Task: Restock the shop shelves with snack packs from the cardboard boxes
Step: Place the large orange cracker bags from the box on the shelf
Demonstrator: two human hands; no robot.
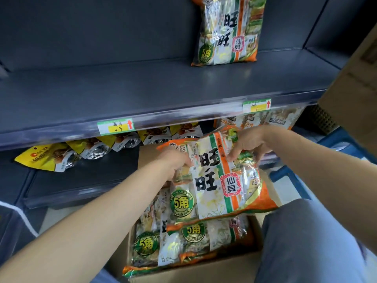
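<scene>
We are gripping one pack point(220, 176) by its top corners, left hand point(175, 160) and right hand point(248, 144), lifting it flat-faced above the box point(204, 270) toward the shelf point(142, 94), probably to stand it upright beside the placed pack point(226, 31).

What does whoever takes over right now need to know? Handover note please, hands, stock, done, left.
Left hand: gripping the top left edge of the lifted snack pack.
Right hand: gripping its top right edge.
The pack is held above the open cardboard box, which still holds several more packs.
Done: one matching pack stands on the upper shelf.
Left: shelve the held pack, then the rest; most of that shelf is bare.
</scene>
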